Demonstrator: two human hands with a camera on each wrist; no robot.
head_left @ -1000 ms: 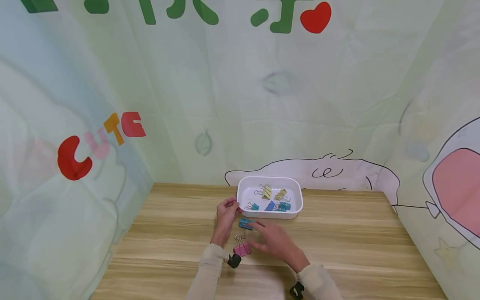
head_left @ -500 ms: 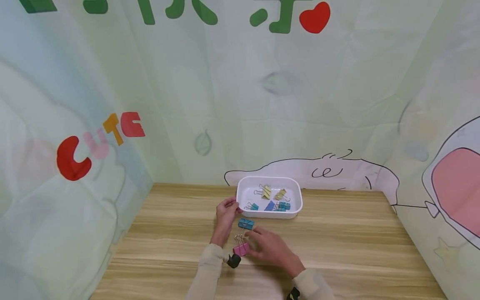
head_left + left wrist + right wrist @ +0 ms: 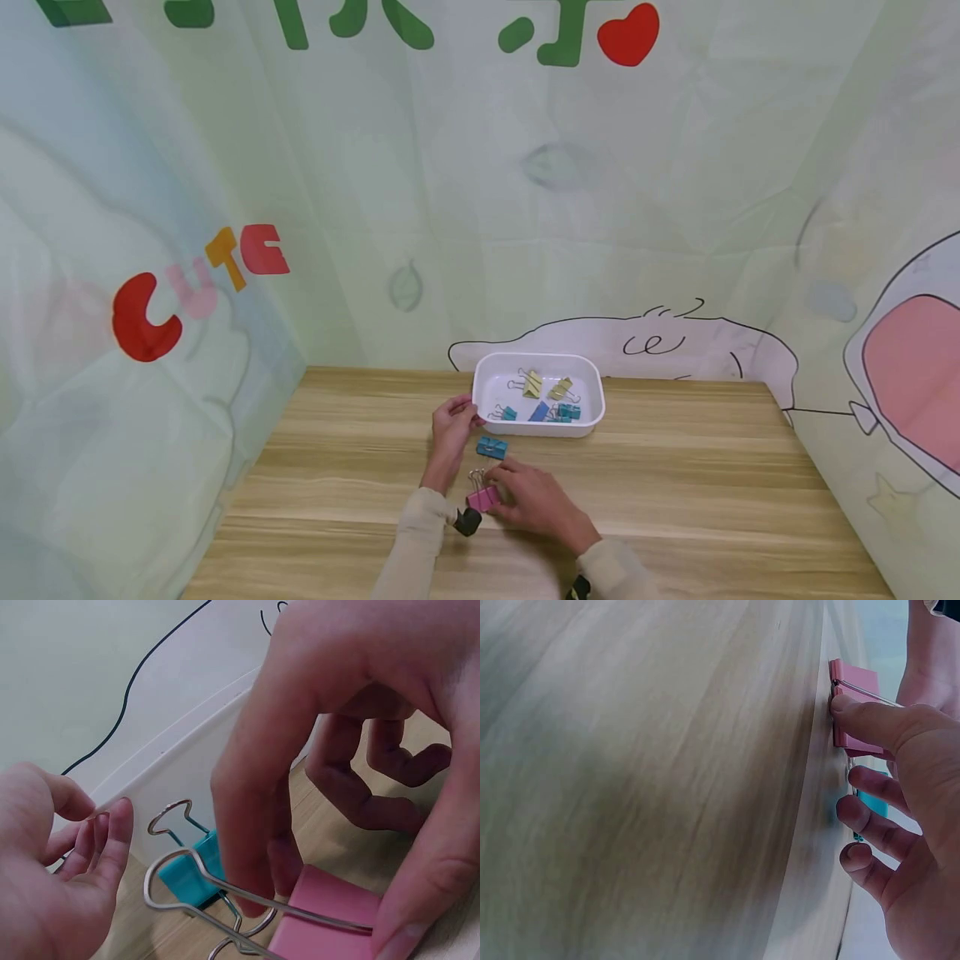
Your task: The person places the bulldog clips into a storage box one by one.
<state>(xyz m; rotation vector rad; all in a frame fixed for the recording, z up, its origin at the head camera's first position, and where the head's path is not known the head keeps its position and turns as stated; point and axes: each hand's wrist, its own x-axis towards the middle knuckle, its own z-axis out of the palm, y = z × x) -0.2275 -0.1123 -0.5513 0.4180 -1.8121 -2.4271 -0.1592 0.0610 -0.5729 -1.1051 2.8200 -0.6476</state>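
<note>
A pink binder clip point(image 3: 482, 498) stands on the wooden table with its wire handles pointing away. My right hand point(image 3: 536, 497) has its thumb and index finger at either side of that clip, pinching it; the thumb point(image 3: 870, 720) shows against its body in the right wrist view. Just beyond lies a teal binder clip point(image 3: 492, 447), between the pink one and a white tray point(image 3: 536, 429). With thumb and fingers, my left hand point(image 3: 452, 433) grips the tray's near left corner. In the left wrist view the pink clip's far side is partly covered by the right fingers.
Inside the tray lie yellow binder clips point(image 3: 532, 384), a blue one point(image 3: 540, 412) and several teal ones point(image 3: 569, 412). A printed cloth backdrop point(image 3: 375, 208) hangs directly behind the table's point(image 3: 697, 467) back edge and along both sides.
My right hand has moved from the teal clip back toward me and down to the pink clip, closing thumb and index finger on it. The left hand stays at the tray.
</note>
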